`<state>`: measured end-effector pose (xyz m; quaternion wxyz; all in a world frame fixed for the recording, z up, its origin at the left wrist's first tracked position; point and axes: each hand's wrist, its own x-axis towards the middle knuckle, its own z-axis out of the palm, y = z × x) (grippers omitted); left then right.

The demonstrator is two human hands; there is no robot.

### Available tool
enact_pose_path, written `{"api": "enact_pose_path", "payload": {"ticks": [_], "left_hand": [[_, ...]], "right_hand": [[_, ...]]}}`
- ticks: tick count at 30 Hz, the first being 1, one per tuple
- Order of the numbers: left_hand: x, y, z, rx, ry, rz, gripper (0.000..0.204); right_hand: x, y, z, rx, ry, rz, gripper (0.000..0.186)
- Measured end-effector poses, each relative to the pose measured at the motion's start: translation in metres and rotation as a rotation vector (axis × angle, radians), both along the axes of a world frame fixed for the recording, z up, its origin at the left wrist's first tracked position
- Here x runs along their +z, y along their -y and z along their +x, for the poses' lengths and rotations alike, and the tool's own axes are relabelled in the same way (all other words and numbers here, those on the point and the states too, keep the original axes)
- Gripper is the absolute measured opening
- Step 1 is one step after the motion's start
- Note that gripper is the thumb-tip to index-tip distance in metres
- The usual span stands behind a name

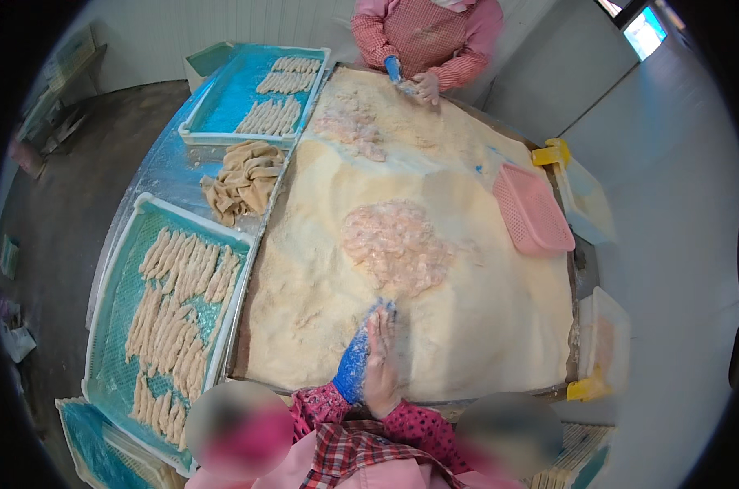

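Here, the blue-gloved left hand (356, 359) and the right hand (381, 365) meet palm to palm above the pale powder (491, 326); whether their grip encloses anything, I cannot tell. The heap of pink pieces (398, 244) lies on the powder just beyond them, and coated strips (164, 326) sit in rows inside the teal tray (112, 346) leftward.

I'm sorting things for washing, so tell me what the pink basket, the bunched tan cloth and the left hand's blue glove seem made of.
Pink basket: probably molded plastic, smooth, with perforated walls.
Tan cloth: likely woven fabric, matte, with soft folds.
Blue glove: perhaps rubber or coated fabric; whitish powder obscures its finish.
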<state>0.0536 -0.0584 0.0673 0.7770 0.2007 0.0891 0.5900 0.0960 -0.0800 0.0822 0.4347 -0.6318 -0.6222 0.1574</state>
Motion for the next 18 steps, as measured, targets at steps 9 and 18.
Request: {"api": "enact_pose_path", "payload": {"ticks": [9,18], "left_hand": [[-0.016,0.010,-0.008,0.026,-0.201,0.469,0.070],[-0.066,-0.031,-0.050,-0.642,-1.344,0.827,0.048]], "right_hand": [[0.005,0.006,-0.019,0.095,-0.038,0.210,0.087],[-0.005,-0.001,0.022,-0.177,-0.386,0.083,0.083]]}}
